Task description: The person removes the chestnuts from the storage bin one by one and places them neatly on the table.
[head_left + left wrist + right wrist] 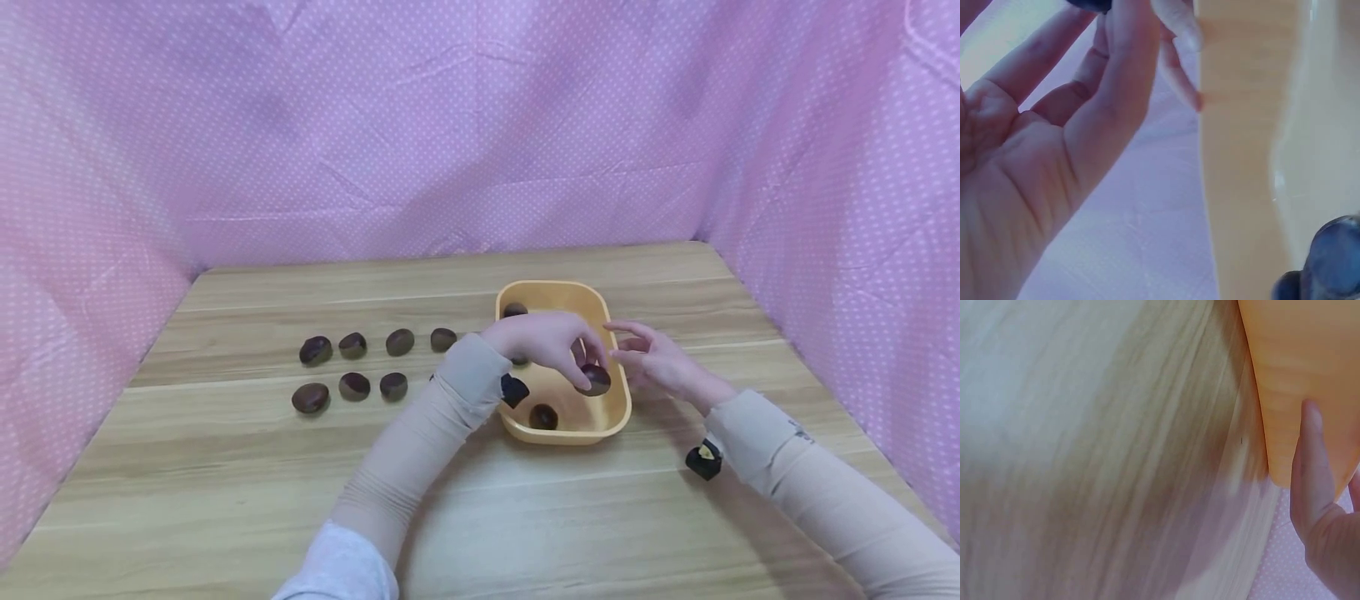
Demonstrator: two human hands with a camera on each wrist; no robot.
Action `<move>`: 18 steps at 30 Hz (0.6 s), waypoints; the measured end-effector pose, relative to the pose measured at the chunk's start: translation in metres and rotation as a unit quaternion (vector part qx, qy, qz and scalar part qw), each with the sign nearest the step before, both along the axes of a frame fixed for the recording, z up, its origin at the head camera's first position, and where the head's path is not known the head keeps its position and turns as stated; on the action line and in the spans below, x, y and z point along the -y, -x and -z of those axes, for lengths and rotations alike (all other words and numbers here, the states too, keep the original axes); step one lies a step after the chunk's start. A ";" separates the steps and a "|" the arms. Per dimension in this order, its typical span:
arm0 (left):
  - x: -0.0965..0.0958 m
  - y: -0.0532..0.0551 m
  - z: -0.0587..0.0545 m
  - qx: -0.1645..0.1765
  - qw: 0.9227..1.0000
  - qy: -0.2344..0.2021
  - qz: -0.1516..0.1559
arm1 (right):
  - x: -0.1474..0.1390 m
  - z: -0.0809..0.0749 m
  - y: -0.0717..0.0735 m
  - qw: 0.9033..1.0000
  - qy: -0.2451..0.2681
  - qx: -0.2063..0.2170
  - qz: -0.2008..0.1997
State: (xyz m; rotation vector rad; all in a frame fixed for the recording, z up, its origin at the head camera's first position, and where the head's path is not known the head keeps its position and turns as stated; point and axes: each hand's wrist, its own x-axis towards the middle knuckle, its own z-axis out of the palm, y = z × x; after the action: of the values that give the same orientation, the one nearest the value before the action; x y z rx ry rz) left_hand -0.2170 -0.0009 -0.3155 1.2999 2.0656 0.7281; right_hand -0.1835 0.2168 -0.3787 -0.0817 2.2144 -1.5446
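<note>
My left hand (551,340) reaches over the yellow-orange plastic basin (558,437) and pinches a glossy dark-brown chestnut (596,381) between thumb and fingers. The top edge of the left wrist view cuts off most of that chestnut (1090,5). Inside the basin lie several more, one chestnut (543,417) near the front and another chestnut (515,309) at the back left, partly covered by my left arm. My right hand (660,360) is at the basin's right side, fingers extended along the outer wall (1294,356).
Two rows of chestnuts lie on the wooden table (225,492) left of the basin, among them a chestnut (311,398) at the front left and a chestnut (443,339) beside my left forearm. Pink dotted cloth (375,125) hangs behind and on both sides.
</note>
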 end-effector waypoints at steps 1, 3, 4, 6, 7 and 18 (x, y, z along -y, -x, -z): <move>0.001 -0.001 -0.003 -0.006 1.000 -0.004 -0.002 | 0.000 0.000 0.000 1.000 -0.004 0.000 -0.001; 0.005 -0.004 -0.007 -0.019 1.000 -0.013 -0.004 | -0.001 0.000 0.000 1.000 -0.012 -0.003 -0.002; 0.007 -0.005 -0.009 -0.023 1.000 -0.020 -0.004 | -0.001 0.000 0.001 1.000 -0.018 -0.004 -0.003; 0.011 -0.007 -0.011 -0.030 0.999 -0.038 -0.003 | -0.001 0.000 0.001 1.000 -0.020 -0.004 -0.003; 0.013 -0.008 -0.011 -0.031 0.998 -0.047 -0.004 | -0.001 0.001 0.001 1.000 -0.018 -0.003 -0.002; 0.053 -0.028 -0.003 -0.018 0.993 -0.107 -0.054 | 0.001 0.000 0.002 0.999 -0.032 -0.003 0.005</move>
State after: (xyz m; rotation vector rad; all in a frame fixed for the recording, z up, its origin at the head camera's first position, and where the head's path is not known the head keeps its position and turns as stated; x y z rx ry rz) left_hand -0.1888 -0.0541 -0.3124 1.3298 2.1467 1.0045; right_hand -0.1854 0.2158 -0.3790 -0.0558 2.2709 -1.4785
